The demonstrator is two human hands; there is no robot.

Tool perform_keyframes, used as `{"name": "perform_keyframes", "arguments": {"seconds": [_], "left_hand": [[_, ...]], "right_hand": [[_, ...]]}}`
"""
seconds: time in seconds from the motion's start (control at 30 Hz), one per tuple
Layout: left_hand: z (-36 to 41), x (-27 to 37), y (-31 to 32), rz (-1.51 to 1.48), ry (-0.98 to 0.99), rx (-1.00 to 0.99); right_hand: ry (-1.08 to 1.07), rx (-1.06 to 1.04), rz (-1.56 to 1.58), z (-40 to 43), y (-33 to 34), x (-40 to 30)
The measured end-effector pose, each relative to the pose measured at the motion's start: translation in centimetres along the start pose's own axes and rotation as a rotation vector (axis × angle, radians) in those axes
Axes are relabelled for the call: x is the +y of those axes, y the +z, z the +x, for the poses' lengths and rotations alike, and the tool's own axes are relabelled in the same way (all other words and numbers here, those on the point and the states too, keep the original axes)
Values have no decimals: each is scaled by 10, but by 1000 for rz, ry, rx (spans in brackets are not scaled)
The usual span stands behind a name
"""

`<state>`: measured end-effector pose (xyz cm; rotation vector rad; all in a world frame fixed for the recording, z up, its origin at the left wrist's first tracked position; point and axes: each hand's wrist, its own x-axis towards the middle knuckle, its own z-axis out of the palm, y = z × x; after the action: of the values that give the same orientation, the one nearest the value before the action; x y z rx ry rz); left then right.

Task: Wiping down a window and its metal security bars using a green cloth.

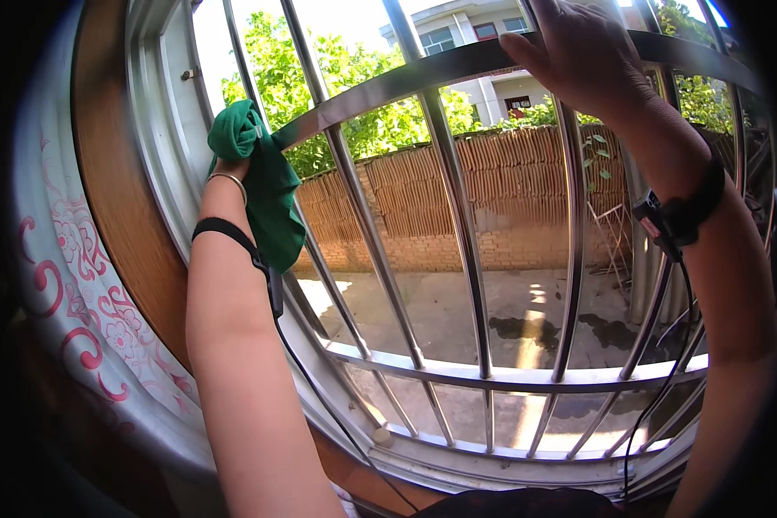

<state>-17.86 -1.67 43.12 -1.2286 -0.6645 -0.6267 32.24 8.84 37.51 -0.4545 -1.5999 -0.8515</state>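
Note:
A green cloth (273, 207) is bunched around my left hand (232, 166), which grips it at the left end of the grille's upper crossbar (375, 97). The cloth hides most of my fingers, and its loose end hangs beside my wrist. At the upper right, my right hand (579, 58) is raised against the metal window grille (450, 168), its thumb lying across the same crossbar. The picture's top edge cuts off its fingers, so their grip is unclear. Shiny upright bars and a lower crossbar (511, 381) make up the grille.
A white window frame (168, 129) and brown wooden trim (120, 213) border the left, beside a floral curtain (97, 311). Black cables (324, 398) trail from devices strapped to both forearms. Outside are a paved yard (427, 304), a brick wall (421, 249) and leafy branches.

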Motion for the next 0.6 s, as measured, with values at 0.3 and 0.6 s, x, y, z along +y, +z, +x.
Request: {"name": "perform_keyframes", "arguments": {"seconds": [0.3,0.6], "left_hand": [[19,100,-17,245,-66,-7],[3,75,-19,509,189,-63]], "right_hand": [[85,-178,9,1,-10,-5],[128,-147,-44,2,-11,-8]]}}
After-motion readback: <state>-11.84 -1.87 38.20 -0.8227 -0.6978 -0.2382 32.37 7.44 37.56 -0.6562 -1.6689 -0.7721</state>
